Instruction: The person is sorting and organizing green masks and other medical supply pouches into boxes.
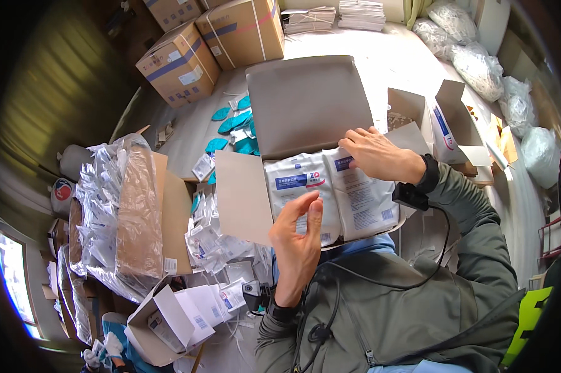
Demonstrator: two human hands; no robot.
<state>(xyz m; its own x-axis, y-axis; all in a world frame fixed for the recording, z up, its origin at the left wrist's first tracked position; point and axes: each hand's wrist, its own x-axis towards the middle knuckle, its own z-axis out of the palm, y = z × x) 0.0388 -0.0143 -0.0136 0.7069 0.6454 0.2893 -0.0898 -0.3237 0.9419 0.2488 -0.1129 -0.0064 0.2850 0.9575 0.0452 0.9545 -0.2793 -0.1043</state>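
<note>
An open carton [243, 208] sits at my lap, with its big grey-brown flap [311, 105] raised at the back and pale flaps folded out at the sides. Two rows of flat white pouches with blue print fill it: a left pouch [287, 168] and a right pouch [361, 208]. My right hand [383, 155] lies over the top of the right pouch, fingers stretched toward the carton's back edge. Over the lower part of the left pouch is my left hand [298, 242], its fingers bent upward and the thumb apart, holding nothing visible.
A large carton of clear-wrapped pouches [103, 211] stands left, beside loose pouches [212, 242] and teal pieces [236, 121]. Taped boxes [181, 65] are at the back; stuffed clear bags [476, 68] line the right. Lower left, another person's gloved hands [109, 345] appear near a small carton [162, 323].
</note>
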